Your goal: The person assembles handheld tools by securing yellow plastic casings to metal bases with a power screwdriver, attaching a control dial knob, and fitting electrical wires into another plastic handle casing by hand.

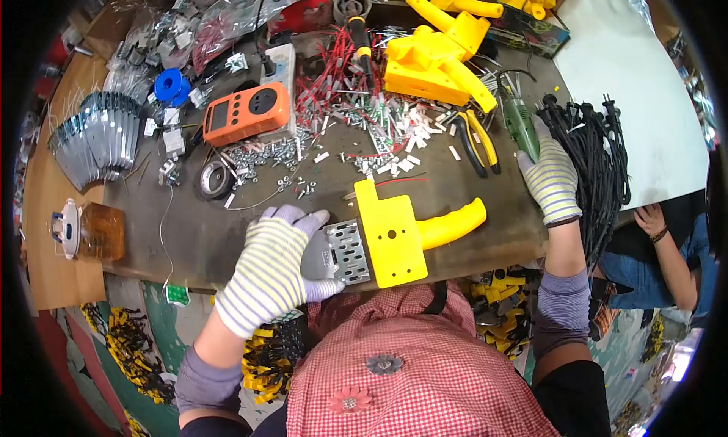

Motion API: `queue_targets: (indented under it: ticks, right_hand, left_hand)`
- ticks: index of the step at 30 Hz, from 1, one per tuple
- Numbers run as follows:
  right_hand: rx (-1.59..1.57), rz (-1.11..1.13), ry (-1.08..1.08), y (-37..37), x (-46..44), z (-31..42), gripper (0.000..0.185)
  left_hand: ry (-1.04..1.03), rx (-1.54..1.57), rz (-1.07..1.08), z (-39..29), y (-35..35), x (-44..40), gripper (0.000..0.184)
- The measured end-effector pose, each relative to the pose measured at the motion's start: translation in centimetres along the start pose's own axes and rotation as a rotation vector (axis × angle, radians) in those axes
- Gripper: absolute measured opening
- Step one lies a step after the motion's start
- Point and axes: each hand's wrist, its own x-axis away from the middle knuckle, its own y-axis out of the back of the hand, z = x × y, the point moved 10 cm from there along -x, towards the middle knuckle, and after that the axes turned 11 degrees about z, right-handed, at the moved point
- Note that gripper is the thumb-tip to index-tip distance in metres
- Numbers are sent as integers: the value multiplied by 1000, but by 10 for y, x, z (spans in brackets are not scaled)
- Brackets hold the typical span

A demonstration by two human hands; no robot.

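My left hand (277, 263), in a striped glove, grips a flat metal plate with a slotted, perforated end (349, 251). That end meets a yellow plastic housing with a handle (393, 240), which lies near the table's front edge; whether the two are fastened I cannot tell. Over on the right, my right hand (552, 181), gloved too, is closed around a green cylindrical tool (520, 122). The tool's working end is hard to make out. Yellow-handled pliers (478, 143) lie just left of it.
Black power cords (595, 149) are heaped right of my right hand. Yellow housings (436, 65), an orange meter (246, 115), loose screws, red wires (326, 88) and black tape (215, 179) crowd the table's back. Metal blades (98, 137) stand left. Another person's hand (650, 219) shows at right.
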Motion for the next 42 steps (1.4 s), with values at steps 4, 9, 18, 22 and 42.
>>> queue_targets:
  ticks: [4,9,18,22,42]
  right_hand:
    - [168,-253,148,40,14,37,45]
    - [-465,129,748,49,27,161,19]
    - [208,-22,958,0,-13,238,5]
    - [223,-74,1029,2,-9,237,11]
    - [-739,395,641,2,89,198,14]
  left_hand:
    - [-146,142,8,-6,5,1,69]
    - [-277,-316,-187,-41,-2,25,31]
    - [-386,-195,-218,-42,-12,25,36]
    - [-287,-60,-466,-31,18,6,33]
    - [-115,453,-684,3,25,-6,15]
